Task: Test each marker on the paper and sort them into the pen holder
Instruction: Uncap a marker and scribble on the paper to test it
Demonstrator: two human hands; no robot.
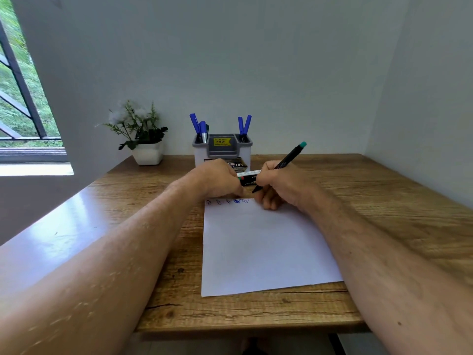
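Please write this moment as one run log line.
right hand: grip on black marker | left hand: at paper top | pen holder: blue pens inside

White paper [261, 247], black teal-tipped marker [286, 160], blue pens [195, 124], woodgrain table [384, 201].

- The right hand [279, 185] gripped a black marker [284, 162] with a teal end, its tip just above the paper's [261, 247] top edge.
- The left hand [217, 179] rested curled at the paper's top left corner, beside blue scribbles [227, 201].
- Blue markers [198, 126] stood in the pen holder [222, 152] behind the hands.
- More markers [247, 176] lay between the hands.
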